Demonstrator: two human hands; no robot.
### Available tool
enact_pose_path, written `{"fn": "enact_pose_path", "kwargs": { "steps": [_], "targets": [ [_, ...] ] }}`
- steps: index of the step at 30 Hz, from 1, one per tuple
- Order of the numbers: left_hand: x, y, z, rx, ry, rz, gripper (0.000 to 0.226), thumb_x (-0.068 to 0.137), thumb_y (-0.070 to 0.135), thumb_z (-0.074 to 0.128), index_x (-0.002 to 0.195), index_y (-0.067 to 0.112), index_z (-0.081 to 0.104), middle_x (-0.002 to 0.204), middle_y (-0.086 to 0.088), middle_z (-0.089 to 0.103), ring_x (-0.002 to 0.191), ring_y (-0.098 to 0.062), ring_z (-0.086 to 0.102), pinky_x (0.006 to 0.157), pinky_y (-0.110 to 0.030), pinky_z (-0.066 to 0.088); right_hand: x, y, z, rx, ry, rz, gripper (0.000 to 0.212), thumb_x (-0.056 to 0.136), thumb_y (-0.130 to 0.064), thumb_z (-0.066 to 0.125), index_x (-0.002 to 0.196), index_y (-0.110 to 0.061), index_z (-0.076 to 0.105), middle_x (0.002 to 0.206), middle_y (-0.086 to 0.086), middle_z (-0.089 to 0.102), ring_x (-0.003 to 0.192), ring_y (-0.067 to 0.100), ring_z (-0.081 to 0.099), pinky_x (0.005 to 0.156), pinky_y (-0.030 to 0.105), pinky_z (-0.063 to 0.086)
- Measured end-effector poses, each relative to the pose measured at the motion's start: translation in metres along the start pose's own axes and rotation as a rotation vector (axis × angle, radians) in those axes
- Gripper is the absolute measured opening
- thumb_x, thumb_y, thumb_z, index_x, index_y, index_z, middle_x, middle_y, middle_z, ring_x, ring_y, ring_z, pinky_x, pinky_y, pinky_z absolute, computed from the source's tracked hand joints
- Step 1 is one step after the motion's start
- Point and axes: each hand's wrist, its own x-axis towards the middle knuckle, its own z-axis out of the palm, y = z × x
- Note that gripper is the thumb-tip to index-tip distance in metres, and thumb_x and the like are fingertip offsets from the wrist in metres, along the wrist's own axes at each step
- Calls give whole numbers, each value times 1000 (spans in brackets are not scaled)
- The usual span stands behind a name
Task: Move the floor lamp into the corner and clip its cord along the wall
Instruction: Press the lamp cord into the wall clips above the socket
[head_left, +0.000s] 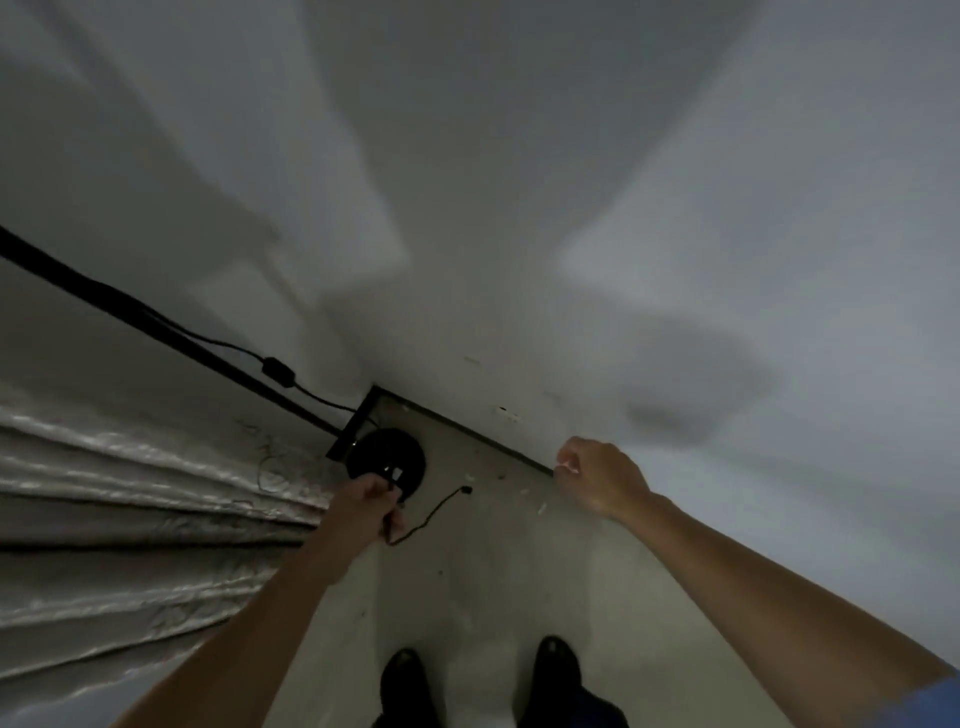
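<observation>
The floor lamp's round black base (387, 457) stands on the floor in the corner, and its black pole (156, 330) slants up to the far left. A black cord with an inline switch (278, 370) hangs along the pole. My left hand (366, 512) is shut on the black cord (434, 512) just in front of the base; the cord's loose end lies on the floor to the right. My right hand (602, 480) is closed near the foot of the right wall, pinching something small and pale that I cannot make out.
A grey curtain (130, 509) hangs in folds on the left. White walls (519, 208) meet at the corner, with a dark baseboard (467, 431) along the floor. Small pale scraps (543, 506) lie on the floor. My two dark shoes (558, 670) stand at the bottom.
</observation>
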Motion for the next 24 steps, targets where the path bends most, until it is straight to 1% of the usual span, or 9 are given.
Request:
{"fn": "enact_pose_path", "kwargs": {
  "steps": [4,6,8,12,15,17,19,22,24],
  "targets": [
    [75,-31,35,-76,-53,60,17,95,3,48,79,3,53,59,-10,63,54,-23,60,54,-32,56,48,41,65,-49,-38,18,28,94,-34,52,110,-13,62,108,7,67,99,25,62,83,34,51],
    [119,-52,45,-85,-30,109,17,95,6,49,80,1,55,58,-8,65,53,-23,62,54,-33,57,77,61,100,-58,-33,18,31,95,-34,52,118,-15,60,114,8,66,103,25,62,84,32,50],
    [162,-74,50,-57,-16,145,22,94,13,53,76,2,58,59,-6,67,53,-18,66,51,-29,58,106,78,133,-78,-26,25,34,95,-35,52,123,-16,58,119,8,64,107,26,60,87,32,49],
    [246,-110,58,1,-23,215,22,92,16,57,72,8,62,64,-9,63,59,-20,63,61,-34,59,168,104,196,-107,22,27,34,94,-35,53,123,-17,58,119,8,64,106,26,60,85,31,47],
    [300,-126,65,24,-50,313,21,90,12,60,69,10,61,60,-8,65,55,-19,62,55,-30,55,215,118,236,-133,85,3,34,93,-34,54,123,-17,58,117,9,64,103,28,61,81,32,46],
    [329,-133,68,46,-56,380,15,87,11,64,73,12,62,56,-1,68,49,-12,61,46,-25,49,242,124,257,-148,133,-29,33,92,-32,55,122,-17,59,114,10,66,100,29,62,78,31,47],
    [353,-136,69,37,-70,451,12,86,10,65,75,12,61,55,2,71,43,-8,58,37,-19,42,268,126,273,-140,170,-73,33,92,-32,55,122,-17,59,115,9,67,100,29,63,79,32,49],
    [381,-134,65,-13,-79,556,13,87,11,63,75,12,60,60,-2,72,39,-10,52,33,-17,34,302,124,287,-113,220,-132,35,92,-33,55,123,-18,59,117,8,66,102,27,62,85,34,50],
    [392,-128,62,-47,-69,623,14,89,15,60,76,11,60,63,-6,73,37,-11,50,32,-18,32,321,120,292,-110,284,-181,34,91,-33,56,120,-17,60,115,7,67,101,27,63,84,34,50]
  ]
}}
